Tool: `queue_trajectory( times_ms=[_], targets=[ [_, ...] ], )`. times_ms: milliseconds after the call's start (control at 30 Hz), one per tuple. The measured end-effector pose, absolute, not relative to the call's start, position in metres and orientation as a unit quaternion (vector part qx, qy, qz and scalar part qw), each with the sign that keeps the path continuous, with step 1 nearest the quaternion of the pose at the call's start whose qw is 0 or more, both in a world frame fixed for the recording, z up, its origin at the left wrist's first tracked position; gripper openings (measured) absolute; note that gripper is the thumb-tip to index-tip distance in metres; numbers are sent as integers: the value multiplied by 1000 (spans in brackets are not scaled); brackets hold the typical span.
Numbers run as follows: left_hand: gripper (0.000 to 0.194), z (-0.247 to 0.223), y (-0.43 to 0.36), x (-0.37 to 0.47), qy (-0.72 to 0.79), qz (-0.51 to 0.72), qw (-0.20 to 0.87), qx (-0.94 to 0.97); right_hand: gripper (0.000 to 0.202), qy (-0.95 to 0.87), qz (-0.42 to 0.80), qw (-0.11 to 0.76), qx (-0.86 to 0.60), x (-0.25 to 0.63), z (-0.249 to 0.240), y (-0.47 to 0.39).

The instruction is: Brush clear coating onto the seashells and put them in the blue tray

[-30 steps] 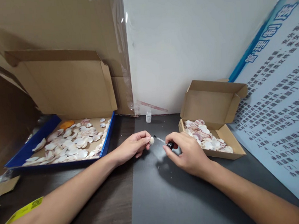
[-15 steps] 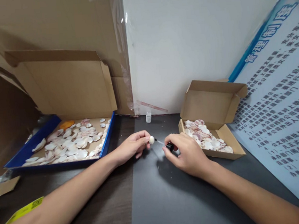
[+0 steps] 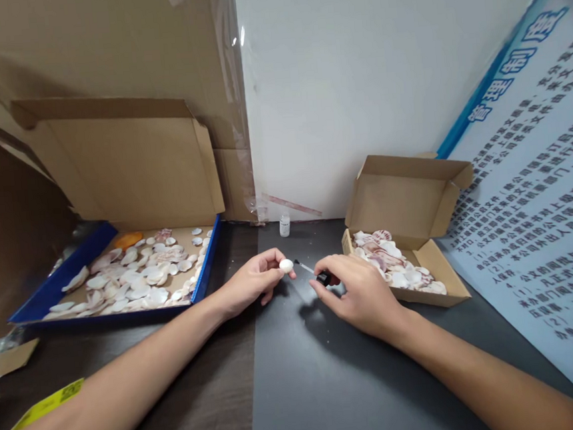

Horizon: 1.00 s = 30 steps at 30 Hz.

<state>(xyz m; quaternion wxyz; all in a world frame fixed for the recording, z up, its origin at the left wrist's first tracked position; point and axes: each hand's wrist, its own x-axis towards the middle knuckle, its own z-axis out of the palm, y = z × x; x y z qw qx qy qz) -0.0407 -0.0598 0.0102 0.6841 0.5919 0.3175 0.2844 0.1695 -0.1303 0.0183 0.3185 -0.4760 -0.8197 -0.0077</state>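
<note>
Between the thumb and fingers of my left hand (image 3: pixel 256 278) is a small white seashell (image 3: pixel 285 266), held above the dark table. My right hand (image 3: pixel 358 292) pinches the black cap of a small brush applicator (image 3: pixel 323 278). Its thin stem points left, and the dark brush tip is close to the shell, with a slight gap between them. Behind both hands a small clear glass bottle (image 3: pixel 284 226) with a white label stands upright near the wall; its neck appears uncapped.
To the left lies a blue-sided cardboard box (image 3: pixel 209 258) with its lid raised, holding many shells. A smaller open cardboard box (image 3: pixel 453 281) of shells is at the right. A printed poster (image 3: pixel 539 186) leans along the right side. A yellow label (image 3: pixel 47 406) is under my left forearm.
The shell has turned in my left fingers and now shows a broader white side. My right hand has shifted slightly left, and the brush tip is a little higher. The bottle has stayed put.
</note>
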Motion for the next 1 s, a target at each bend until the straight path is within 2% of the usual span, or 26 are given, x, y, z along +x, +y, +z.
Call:
queue_trajectory(
  times_ms=[133, 300, 433, 633, 1000],
  targets=[
    [29, 9, -59, -42, 319, 286, 676, 600, 11, -831, 1, 324, -452, 171, 17, -130],
    [35, 7, -59, -43, 305, 293, 685, 594, 18, -803, 1, 316, -506, 173, 14, -128],
    [29, 7, -59, -43, 309, 298, 676, 599, 13, -821, 5, 290, -491, 173, 15, -128],
    [31, 10, -59, -44, 317, 277, 671, 611, 15, -803, 26, 326, -499, 173, 17, -129],
    [32, 9, -59, -43, 303, 282, 677, 608, 14, -793, 50, 332, -509, 173, 16, -129]
  ],
)
